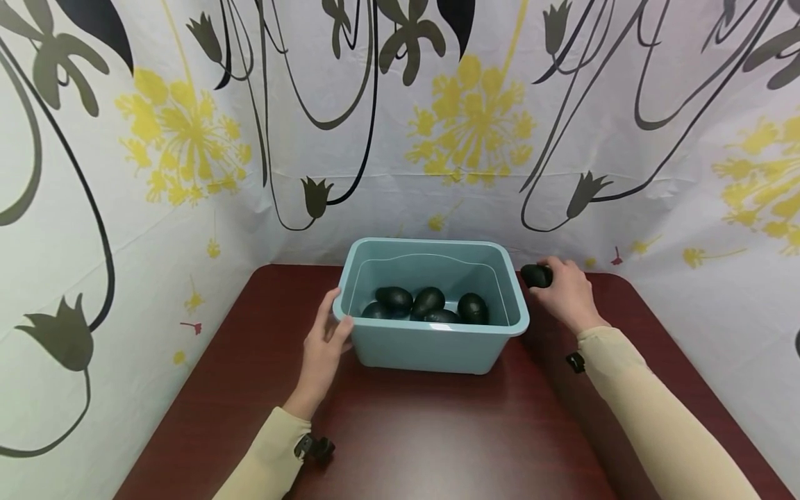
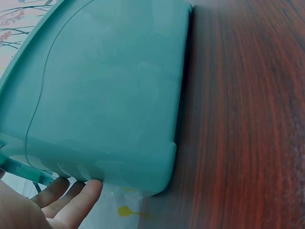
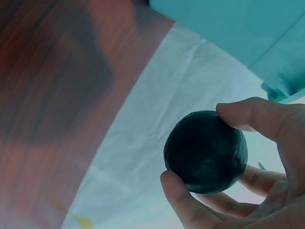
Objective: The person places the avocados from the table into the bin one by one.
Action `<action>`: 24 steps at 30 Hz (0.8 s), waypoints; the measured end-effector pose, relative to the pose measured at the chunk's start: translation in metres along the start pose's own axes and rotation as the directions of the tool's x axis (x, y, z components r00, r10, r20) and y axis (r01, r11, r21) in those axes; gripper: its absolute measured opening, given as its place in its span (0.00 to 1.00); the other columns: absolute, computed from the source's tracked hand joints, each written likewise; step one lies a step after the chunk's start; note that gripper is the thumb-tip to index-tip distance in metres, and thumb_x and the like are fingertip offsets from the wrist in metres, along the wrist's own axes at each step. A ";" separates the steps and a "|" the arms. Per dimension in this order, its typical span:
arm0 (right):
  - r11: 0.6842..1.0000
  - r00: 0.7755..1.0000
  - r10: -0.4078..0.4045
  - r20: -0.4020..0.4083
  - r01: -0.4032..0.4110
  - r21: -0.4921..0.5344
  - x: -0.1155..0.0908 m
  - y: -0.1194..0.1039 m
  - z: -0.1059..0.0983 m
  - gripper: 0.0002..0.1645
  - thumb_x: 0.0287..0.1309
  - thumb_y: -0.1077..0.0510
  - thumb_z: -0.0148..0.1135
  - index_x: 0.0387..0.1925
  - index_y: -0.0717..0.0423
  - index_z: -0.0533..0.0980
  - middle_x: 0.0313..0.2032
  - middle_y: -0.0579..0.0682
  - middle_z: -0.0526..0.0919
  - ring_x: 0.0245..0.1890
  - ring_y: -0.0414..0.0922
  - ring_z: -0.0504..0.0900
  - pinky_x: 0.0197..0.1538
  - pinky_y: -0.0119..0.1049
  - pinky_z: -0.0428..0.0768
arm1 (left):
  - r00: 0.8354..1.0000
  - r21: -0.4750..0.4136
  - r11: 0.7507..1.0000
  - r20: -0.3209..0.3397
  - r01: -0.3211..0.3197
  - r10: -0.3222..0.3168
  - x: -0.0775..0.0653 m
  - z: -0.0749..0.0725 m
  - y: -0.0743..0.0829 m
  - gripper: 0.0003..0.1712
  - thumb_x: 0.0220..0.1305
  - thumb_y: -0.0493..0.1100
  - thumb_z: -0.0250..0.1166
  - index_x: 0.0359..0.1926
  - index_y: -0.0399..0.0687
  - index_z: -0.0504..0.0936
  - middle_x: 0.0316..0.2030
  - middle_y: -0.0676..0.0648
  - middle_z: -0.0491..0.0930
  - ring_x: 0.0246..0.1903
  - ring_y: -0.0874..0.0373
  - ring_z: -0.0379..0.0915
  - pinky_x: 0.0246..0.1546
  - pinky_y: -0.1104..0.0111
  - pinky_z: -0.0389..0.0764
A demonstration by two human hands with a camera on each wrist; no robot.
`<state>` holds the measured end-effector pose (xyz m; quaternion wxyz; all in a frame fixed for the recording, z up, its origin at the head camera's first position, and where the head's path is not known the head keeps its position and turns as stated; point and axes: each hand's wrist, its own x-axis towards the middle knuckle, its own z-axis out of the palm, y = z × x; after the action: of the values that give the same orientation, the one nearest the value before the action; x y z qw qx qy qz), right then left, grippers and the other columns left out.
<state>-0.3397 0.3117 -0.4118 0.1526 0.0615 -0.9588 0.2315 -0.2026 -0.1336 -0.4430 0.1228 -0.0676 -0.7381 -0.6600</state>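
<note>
A pale blue-green plastic bin (image 1: pixel 431 347) stands on the table with several dark avocados (image 1: pixel 473 308) lying on its floor. At the bin's left front corner my left hand (image 1: pixel 323 347) touches it, fingers nearly straight. In the left wrist view, fingertips (image 2: pixel 93 188) rest against the outer wall of the bin (image 2: pixel 109 81), below the rim. Just outside the right wall, my right hand (image 1: pixel 567 295) holds one more avocado (image 1: pixel 536 276). Up close in the right wrist view, thumb and fingers grip that dark, round avocado (image 3: pixel 206 151) from both sides.
The dark red-brown wooden table (image 1: pixel 450 430) extends in front of the bin. A white cloth (image 1: pixel 387 153) with yellow and grey plant prints hangs behind and along both sides. Small black devices (image 1: pixel 312 448) are strapped to both wrists.
</note>
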 end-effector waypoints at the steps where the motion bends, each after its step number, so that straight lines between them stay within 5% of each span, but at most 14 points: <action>1: 1.000 1.000 -0.003 -0.006 0.003 0.000 -0.001 -0.002 -0.001 0.34 0.54 0.55 0.72 0.61 0.61 0.72 0.50 0.69 0.73 0.47 0.65 0.72 0.47 0.67 0.70 | 1.000 0.000 1.000 0.000 0.000 0.000 0.000 0.000 0.000 0.35 0.73 0.54 0.61 0.76 0.70 0.59 0.72 0.45 0.63 0.64 0.43 0.69 0.52 0.41 0.76; 24: 0.997 0.987 -0.054 -0.148 0.062 0.047 -0.016 -0.040 -0.040 0.33 0.56 0.54 0.69 0.63 0.54 0.73 0.50 0.66 0.73 0.44 0.64 0.72 0.41 0.63 0.72 | 1.000 -0.002 1.000 0.003 -0.005 0.005 0.000 -0.001 -0.001 0.35 0.73 0.54 0.61 0.77 0.69 0.58 0.72 0.45 0.63 0.64 0.44 0.69 0.52 0.41 0.77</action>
<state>-0.3065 0.2953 -0.3653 0.2277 0.0761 -0.9366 0.2553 -0.2031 -0.1349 -0.4441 0.1233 -0.0708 -0.7374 -0.6604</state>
